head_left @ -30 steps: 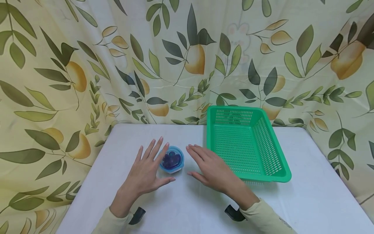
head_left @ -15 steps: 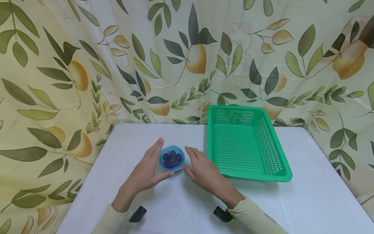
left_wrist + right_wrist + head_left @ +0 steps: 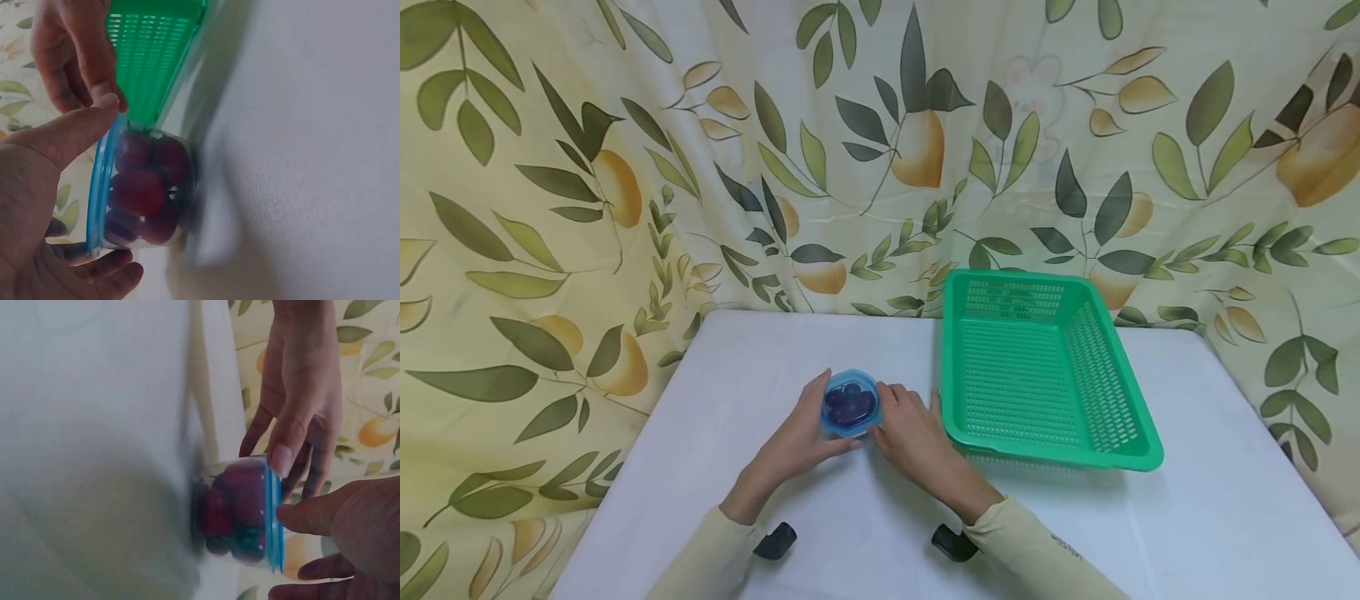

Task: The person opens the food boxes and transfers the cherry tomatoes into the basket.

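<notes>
A small clear plastic container [image 3: 187, 187] with a blue lid [image 3: 851, 383] stands upright on the white table. Several dark red, round fruits like grapes [image 3: 139, 192] show through its wall. My left hand [image 3: 801, 437] grips it from the left, thumb at the near side of the lid and fingers round the far side. From the right, my right hand [image 3: 917, 437] holds the lid's edge, its thumb [image 3: 306, 512] pressed on the rim in the right wrist view. The lid sits on the container. Some fingertips are hidden behind it.
A green perforated plastic basket [image 3: 951, 358] stands on the table just right of my right hand. Behind the white table [image 3: 760, 350] hangs a curtain [image 3: 880, 225] printed with leaves and fruit. Black camera mounts [image 3: 776, 542] show below each wrist.
Both hands have come in toward the container from either side; spread fingers before, they now close round its lid. The basket has not moved on the table; the head view has shifted slightly.
</notes>
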The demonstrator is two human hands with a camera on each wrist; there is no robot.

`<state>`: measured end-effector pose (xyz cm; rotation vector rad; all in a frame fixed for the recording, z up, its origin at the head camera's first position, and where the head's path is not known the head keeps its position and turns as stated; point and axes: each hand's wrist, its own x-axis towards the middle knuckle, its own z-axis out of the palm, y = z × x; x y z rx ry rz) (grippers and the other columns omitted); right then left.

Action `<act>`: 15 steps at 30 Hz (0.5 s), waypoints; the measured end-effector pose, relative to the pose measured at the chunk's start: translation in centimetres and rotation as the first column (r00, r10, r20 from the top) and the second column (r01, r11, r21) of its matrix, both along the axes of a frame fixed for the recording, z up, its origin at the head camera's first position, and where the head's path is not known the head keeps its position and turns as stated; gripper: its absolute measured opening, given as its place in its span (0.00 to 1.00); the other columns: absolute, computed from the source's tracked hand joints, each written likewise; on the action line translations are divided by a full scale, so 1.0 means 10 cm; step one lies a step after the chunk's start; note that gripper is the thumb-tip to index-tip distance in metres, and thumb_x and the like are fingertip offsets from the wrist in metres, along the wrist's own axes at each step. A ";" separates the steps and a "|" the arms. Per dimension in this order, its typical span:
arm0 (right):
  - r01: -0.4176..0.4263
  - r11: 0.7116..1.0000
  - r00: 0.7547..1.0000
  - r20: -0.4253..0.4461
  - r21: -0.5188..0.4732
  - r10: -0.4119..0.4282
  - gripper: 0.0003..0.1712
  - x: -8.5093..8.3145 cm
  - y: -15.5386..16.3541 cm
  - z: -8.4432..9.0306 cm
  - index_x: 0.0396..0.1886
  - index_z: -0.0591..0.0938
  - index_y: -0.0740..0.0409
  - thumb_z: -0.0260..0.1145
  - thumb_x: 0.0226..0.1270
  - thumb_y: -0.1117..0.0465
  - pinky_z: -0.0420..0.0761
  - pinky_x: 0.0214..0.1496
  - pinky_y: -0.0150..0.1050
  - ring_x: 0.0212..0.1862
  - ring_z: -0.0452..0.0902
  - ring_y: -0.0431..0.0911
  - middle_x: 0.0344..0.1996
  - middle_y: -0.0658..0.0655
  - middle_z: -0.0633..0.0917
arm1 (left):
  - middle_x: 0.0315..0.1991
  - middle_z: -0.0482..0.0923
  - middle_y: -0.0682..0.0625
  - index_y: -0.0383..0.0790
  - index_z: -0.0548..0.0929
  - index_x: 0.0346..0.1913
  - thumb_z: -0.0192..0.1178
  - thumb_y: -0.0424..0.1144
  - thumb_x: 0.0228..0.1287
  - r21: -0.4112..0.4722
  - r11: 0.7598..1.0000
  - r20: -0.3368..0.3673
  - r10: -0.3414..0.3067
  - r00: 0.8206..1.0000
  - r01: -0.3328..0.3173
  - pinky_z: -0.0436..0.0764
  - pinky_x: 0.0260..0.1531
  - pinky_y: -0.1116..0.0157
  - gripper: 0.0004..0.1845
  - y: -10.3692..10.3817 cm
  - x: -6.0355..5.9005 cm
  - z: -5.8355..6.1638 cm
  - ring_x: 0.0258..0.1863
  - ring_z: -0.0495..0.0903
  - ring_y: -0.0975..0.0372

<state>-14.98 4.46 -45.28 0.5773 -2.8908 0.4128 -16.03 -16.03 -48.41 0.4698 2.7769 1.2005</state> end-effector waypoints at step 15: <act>-0.109 0.992 0.991 0.070 -0.068 0.114 0.44 -0.13 0.08 -0.11 0.71 0.71 0.67 0.76 0.62 0.50 0.81 0.61 0.56 0.61 0.79 0.57 0.62 0.64 0.80 | 0.83 0.42 0.43 0.45 0.35 0.82 0.76 0.45 0.57 0.022 0.983 0.056 -0.182 0.982 0.182 0.56 0.76 0.47 0.65 -0.16 -0.24 0.02 0.81 0.48 0.50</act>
